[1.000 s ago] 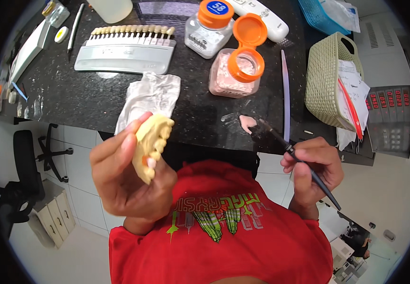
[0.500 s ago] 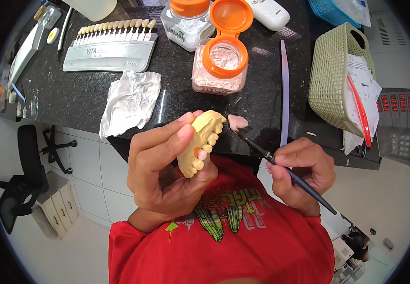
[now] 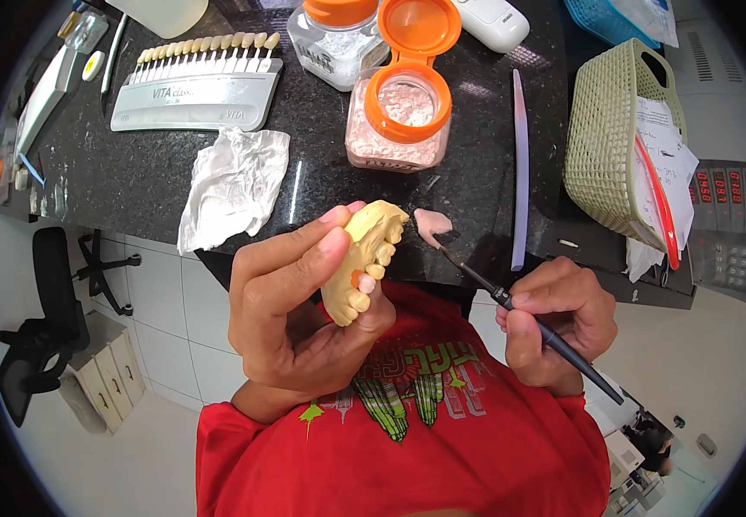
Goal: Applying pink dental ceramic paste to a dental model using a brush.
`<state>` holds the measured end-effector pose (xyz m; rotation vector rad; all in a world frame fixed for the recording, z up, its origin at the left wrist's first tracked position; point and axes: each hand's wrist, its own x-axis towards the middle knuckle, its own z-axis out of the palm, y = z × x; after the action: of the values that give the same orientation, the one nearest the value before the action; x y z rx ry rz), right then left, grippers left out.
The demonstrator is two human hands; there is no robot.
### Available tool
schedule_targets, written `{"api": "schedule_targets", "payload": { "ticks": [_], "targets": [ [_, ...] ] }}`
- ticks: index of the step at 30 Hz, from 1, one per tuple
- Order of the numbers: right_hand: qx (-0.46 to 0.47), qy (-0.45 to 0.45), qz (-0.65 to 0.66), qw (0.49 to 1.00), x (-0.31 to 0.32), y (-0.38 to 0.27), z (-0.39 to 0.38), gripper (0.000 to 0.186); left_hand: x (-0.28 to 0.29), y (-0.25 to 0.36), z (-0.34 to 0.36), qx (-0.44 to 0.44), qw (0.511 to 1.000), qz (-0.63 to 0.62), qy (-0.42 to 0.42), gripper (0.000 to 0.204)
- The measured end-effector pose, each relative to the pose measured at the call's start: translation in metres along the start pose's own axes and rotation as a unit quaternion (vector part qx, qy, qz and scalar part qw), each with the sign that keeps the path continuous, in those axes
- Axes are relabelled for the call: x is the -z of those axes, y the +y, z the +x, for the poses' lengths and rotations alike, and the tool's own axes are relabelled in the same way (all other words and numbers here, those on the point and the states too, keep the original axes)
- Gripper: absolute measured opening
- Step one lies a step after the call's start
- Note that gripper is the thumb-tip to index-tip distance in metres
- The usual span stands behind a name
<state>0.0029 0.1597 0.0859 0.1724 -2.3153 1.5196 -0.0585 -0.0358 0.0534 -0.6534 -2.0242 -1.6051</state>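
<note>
My left hand [image 3: 291, 297] is closed round a yellow plaster dental model [image 3: 364, 250], its row of teeth turned to the right. One tooth [image 3: 367, 283] on it is pale pink, with an orange patch beside it. Between my right thumb and fingers sits a thin dark brush [image 3: 562, 343], slanting up and left; my right hand [image 3: 558, 314] is closed on its handle. The brush tip meets the lower end of a small heap of pink paste [image 3: 430, 226] on the dark counter, just right of the model.
Beyond my hands stands an open jar of pink powder [image 3: 399, 129] with an orange flip lid, beside a jar of white powder [image 3: 338, 47]. A tooth shade guide [image 3: 196, 95] and crumpled tissue [image 3: 235, 185] lie left. To the right are a long translucent strip [image 3: 519, 172] and a woven basket [image 3: 605, 138] with papers.
My right hand and the brush have shifted slightly right and down, so the tip has drawn back from over the paste to its lower edge. My left hand has barely moved.
</note>
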Motion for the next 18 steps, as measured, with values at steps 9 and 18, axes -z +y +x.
{"api": "schedule_targets", "payload": {
  "ticks": [9, 18],
  "targets": [
    [0.000, 0.013, 0.002, 1.000, -0.0037, 0.0001, -0.0010, 0.015, -0.0011, -0.0028, -0.0013, -0.004, 1.000, -0.005, -0.003, 0.039],
    [-0.005, 0.017, 0.006, 1.000, -0.0061, 0.0004, -0.0002, 0.015, -0.0010, -0.0029, -0.0013, -0.006, 1.000, -0.022, -0.004, 0.038]
  ]
}}
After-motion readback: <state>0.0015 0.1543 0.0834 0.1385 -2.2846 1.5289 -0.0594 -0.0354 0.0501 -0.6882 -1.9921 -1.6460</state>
